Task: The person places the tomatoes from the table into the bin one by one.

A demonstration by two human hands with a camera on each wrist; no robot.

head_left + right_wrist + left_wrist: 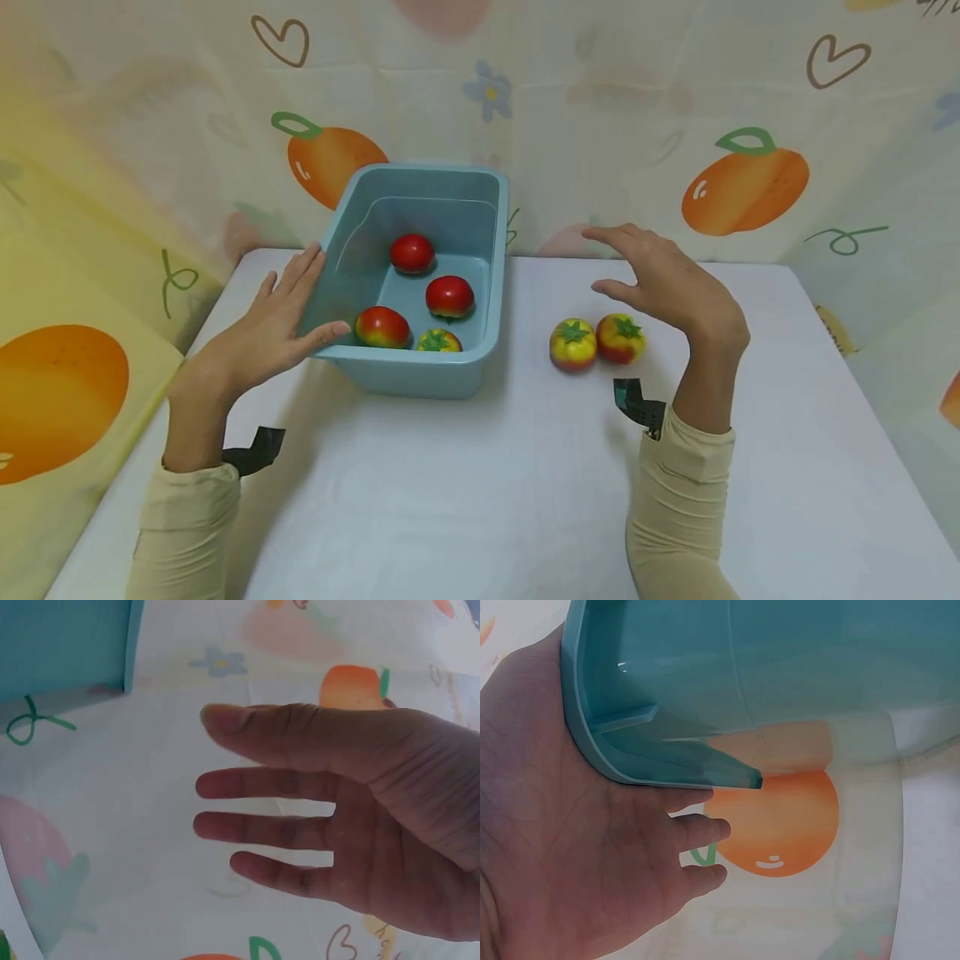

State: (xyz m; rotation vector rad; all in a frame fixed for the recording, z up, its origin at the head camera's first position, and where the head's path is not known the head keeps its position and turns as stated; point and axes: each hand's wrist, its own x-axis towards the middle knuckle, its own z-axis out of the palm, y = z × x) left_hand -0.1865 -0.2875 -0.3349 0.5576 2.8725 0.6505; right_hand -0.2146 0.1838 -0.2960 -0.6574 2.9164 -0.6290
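My left hand (262,337) lies against the left side of a blue plastic bin (491,275), fingers straight along its outer wall and the thumb over the near left rim. In the left wrist view the palm (592,840) touches the bin's rim (574,712). Several red and yellow-red tomatoes (449,297) lie inside the bin. My right hand (675,287) hovers with fingers extended and holds nothing. Below and left of it, two yellow-red tomatoes, one (573,344) beside the other (621,338), sit on the table. The right wrist view shows the empty hand (337,817) with fingers spread.
A white cloth covers the table (450,500). Behind it hangs a curtain (570,125) printed with oranges, hearts and flowers, and yellow fabric (60,275) is at the left. Dark straps (258,450) stick out at both wrists.
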